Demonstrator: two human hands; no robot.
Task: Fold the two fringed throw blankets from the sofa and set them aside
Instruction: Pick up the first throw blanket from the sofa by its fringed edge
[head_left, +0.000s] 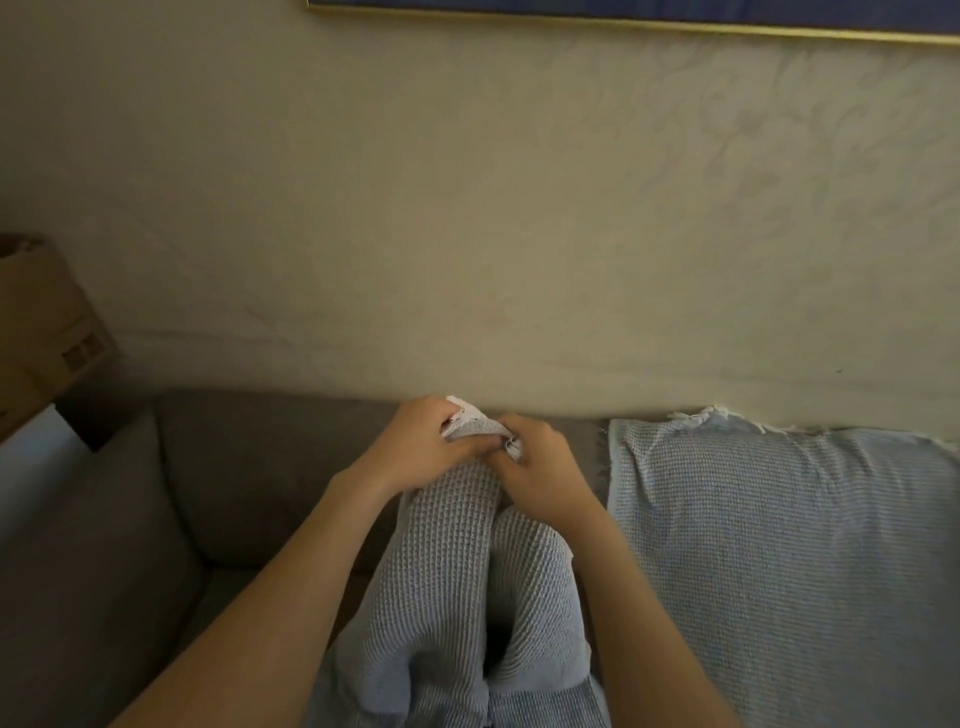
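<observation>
Held blanket (467, 587): a grey-blue waffle-weave throw, gathered at its top edge and hanging in two long lobes in front of the sofa (249, 488).
Left hand (431, 441): fingers curled closed around the upper edge of the held blanket, a bit of white fringe (462, 408) poking out above the knuckles.
Right hand (540, 462): fingers pinched closed on the same edge just beside the left hand, the two hands touching or nearly so.
Second blanket (779, 545): pale blue, spread flat over the back and seat on the right side of the sofa, its frayed fringe along the top edge near the wall (467, 234); untouched and unfolded.
Head view, progress: early. The held blanket looks as if its corners have just been brought together for a first fold, though the bunched cloth hides whether the edges are truly matched.
Done so far: one throw lifted off the sofa and taken by its edge.
Left to do: finish folding this throw, set it aside, then fold the second one and set it aside too.
Set-aside spot: no folded pile in view; the cardboard box (41, 322) at the left is near the sofa arm.
</observation>
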